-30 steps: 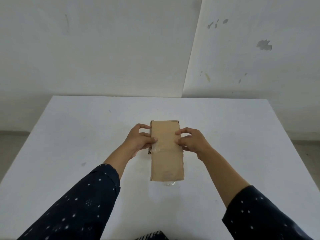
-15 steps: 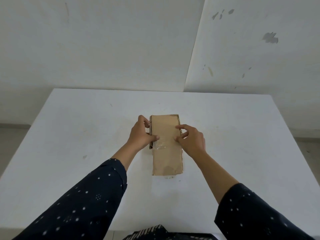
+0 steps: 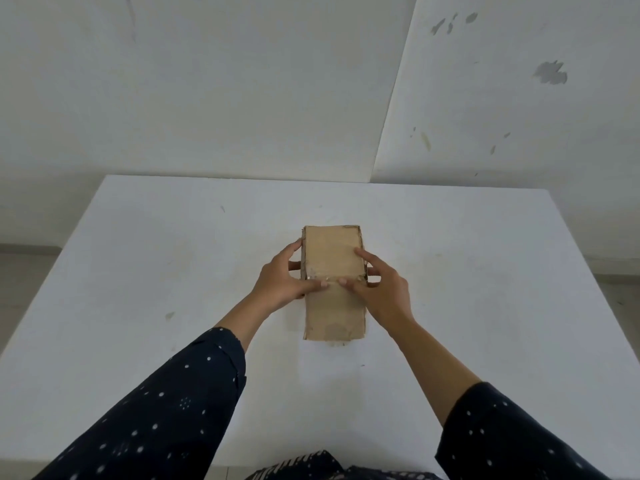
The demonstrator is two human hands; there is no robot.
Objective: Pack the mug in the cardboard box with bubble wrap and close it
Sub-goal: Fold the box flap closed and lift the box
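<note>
A closed brown cardboard box (image 3: 332,251) lies flat in the middle of the white table (image 3: 138,271), its long side pointing away from me. A strip of clear tape crosses its top near the middle. My left hand (image 3: 282,284) grips the box's left side with the thumb pressing on the tape. My right hand (image 3: 382,294) holds the right side, fingers spread over the top, thumb on the tape. The mug and bubble wrap are not visible.
The table's far edge meets white wall panels (image 3: 242,98) with scuff marks. Bare table surface stretches to both sides of the box. My dark dotted sleeves (image 3: 166,410) cover the near part of the table.
The box has come down from a tilted, lifted hold and now lies flat on the table. Both hands stayed on its sides, and the thumbs have moved onto the tape strip.
</note>
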